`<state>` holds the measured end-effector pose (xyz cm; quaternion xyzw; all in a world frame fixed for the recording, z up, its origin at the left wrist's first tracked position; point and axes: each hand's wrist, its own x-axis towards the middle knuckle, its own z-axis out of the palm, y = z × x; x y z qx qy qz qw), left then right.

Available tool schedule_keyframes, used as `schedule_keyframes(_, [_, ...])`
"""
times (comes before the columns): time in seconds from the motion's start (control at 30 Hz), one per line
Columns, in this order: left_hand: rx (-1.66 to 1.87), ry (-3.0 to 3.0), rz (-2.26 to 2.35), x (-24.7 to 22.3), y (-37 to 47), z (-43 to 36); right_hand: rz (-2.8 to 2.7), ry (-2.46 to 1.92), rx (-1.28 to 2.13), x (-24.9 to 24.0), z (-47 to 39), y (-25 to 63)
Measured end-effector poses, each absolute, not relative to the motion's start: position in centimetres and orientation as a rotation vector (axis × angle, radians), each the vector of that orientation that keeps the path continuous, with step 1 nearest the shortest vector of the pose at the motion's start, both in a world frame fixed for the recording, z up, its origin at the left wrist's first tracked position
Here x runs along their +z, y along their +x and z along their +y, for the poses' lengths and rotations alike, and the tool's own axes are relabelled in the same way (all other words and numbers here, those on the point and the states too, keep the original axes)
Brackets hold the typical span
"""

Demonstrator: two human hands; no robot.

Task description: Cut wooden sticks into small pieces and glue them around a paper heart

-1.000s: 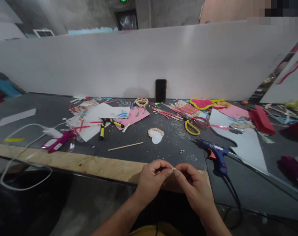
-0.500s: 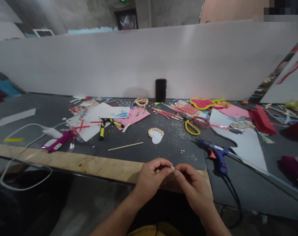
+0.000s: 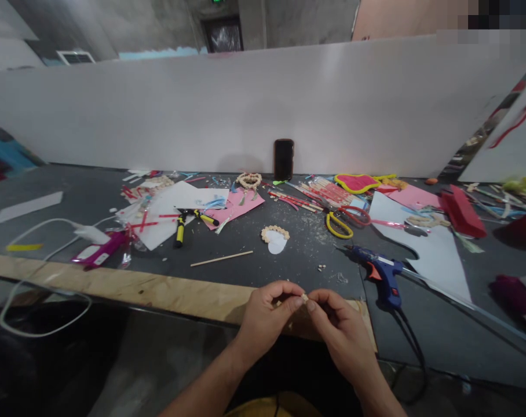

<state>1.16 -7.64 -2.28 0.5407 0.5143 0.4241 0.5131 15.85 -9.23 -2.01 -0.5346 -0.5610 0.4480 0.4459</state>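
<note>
Near the table's front edge, my left hand (image 3: 269, 315) and my right hand (image 3: 339, 324) meet fingertip to fingertip. Both pinch one small pale wooden piece (image 3: 304, 297) between thumbs and forefingers; its exact shape is too small to tell. Beyond them on the dark table lies a white paper heart (image 3: 277, 242), with small wooden pieces (image 3: 269, 230) along its upper edge. A few tiny bits (image 3: 321, 267) lie just past my right hand. To the left of the heart is a thin wooden stick (image 3: 222, 259).
A blue glue gun (image 3: 387, 277) with a trailing cable lies right of my right hand. Yellow-handled scissors (image 3: 340, 226), pliers (image 3: 180, 230), coloured paper (image 3: 241, 204) and a purple tool (image 3: 100, 250) lie around. A phone (image 3: 284, 159) leans on the white partition (image 3: 180, 110).
</note>
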Motion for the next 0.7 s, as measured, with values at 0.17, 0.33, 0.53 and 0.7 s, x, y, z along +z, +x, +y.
schedule_keyframes(0.17, [1.055,1.264,1.207,-2.6,1.1,-7.7,-1.405,-1.333,1.103,-2.3,-9.3,15.9])
schedule_keyframes(0.33, [1.086,1.322,1.195,-2.5,0.6,-7.6,-1.416,-1.374,1.082,-2.0,-9.2,16.0])
schedule_keyframes(0.53, [1.02,1.695,1.185,-1.4,0.1,-7.3,-1.396,-1.333,1.162,-1.9,-9.2,15.8])
schedule_keyframes(0.7, [0.932,1.816,1.185,-0.9,0.2,-7.1,-1.42,-1.361,1.161,-1.8,-9.3,15.8])
